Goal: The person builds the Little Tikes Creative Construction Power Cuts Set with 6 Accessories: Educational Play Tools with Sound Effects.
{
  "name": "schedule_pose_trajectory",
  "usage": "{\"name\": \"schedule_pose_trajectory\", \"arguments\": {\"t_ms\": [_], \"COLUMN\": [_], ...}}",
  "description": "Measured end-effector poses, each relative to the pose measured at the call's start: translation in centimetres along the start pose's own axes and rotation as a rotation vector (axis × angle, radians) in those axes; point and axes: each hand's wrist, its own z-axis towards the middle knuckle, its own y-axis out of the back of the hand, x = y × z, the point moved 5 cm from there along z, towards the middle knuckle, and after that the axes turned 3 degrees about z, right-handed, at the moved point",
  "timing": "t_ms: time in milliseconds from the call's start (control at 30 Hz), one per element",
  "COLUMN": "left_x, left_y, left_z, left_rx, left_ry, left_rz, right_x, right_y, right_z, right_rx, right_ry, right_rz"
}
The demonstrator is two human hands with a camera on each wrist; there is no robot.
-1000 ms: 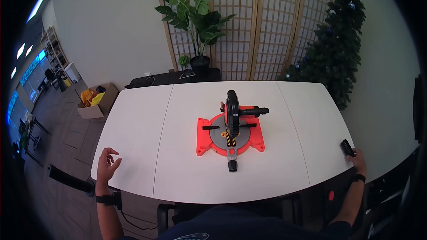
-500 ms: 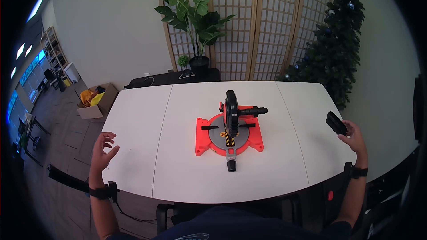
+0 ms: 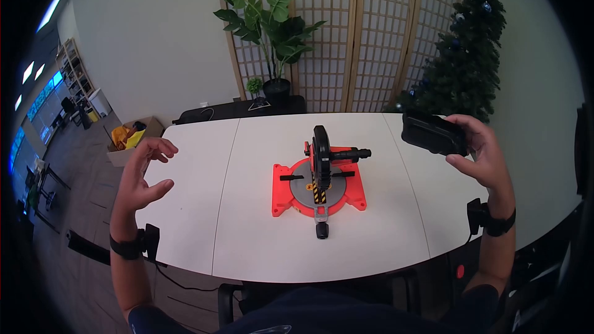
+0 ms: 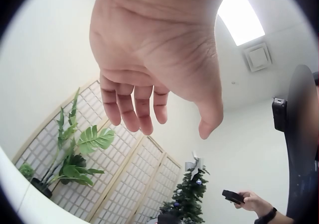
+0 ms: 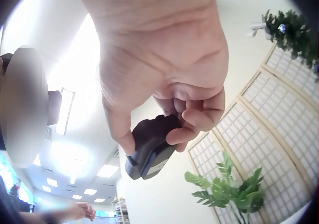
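Note:
A black block-like object [image 3: 434,132] is pinched between the thumb and fingers of the right hand [image 3: 486,153], raised above the table's right side. In the right wrist view the right hand [image 5: 164,69] grips one end of the black object [image 5: 152,147], which has a pale label. Raised over the left side, the left hand [image 3: 143,176] holds nothing, its fingers loosely bent and thumb apart. The left wrist view shows the left hand [image 4: 157,59] with fingers hanging relaxed. Between the hands, a red and black miter saw [image 3: 320,179] stands on the table.
The white table [image 3: 260,247] curves along its near edge. Behind it are a potted plant [image 3: 278,89], a folding screen [image 3: 383,43] and a decorated tree [image 3: 461,65]. A cardboard box [image 3: 153,128] is at the back left, and a chair [image 3: 225,303] is by the near edge.
The right hand has lifted the black object from the table's right edge, up and inward. The left hand has risen from the left edge. The saw has stayed in place.

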Motion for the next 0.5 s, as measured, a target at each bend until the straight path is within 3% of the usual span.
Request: {"name": "schedule_pose_trajectory", "arguments": {"t_ms": [433,500], "left_x": [-11.2,-12.8], "left_y": [-3.9,-4.2], "left_z": [6.3,6.8], "left_rx": [0.015,0.048], "left_ry": [-0.200,-0.351], "left_rz": [-0.044,0.011], "right_x": [9.6,10.6], "right_y": [-5.0,-5.3], "right_z": [3.7,4.0], "right_rx": [0.140,0.132], "right_ry": [0.227,0.247], "right_rz": [0.244,0.252]}}
